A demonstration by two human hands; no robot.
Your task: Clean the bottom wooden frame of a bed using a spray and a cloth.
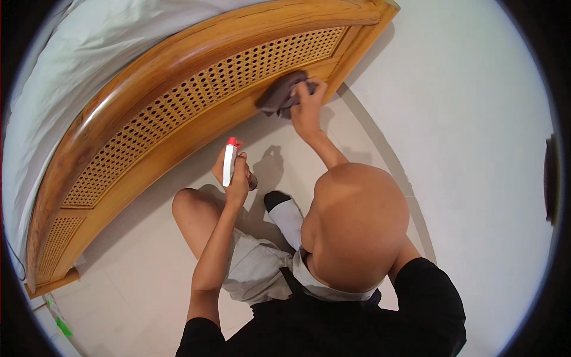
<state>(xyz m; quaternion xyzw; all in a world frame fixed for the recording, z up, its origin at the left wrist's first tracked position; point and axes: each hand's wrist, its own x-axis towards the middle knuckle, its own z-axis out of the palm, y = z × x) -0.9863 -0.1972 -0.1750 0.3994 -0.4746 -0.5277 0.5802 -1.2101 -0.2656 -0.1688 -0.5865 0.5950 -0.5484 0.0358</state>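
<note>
My left hand (236, 176) is wrapped around the neck of a spray bottle (229, 163) with a white trigger head and a red nozzle. Most of the bottle's body is hidden below the hand. A dark grey-brown cloth (281, 91) is gripped in my right hand (308, 107), bunched under the fingers. It lies against the lower wooden rail of a bed's footboard (214, 118), near the right end. Woven cane panels (196, 91) fill the footboard's frame above that rail.
Behind the footboard lies a white bed sheet (89, 67). A white wall (464, 111) rises on the right, with a grey baseboard (379, 120). My bent knees and socked foot (285, 218) are on the pale tiled floor (129, 285). Green tape (64, 327) shows at lower left.
</note>
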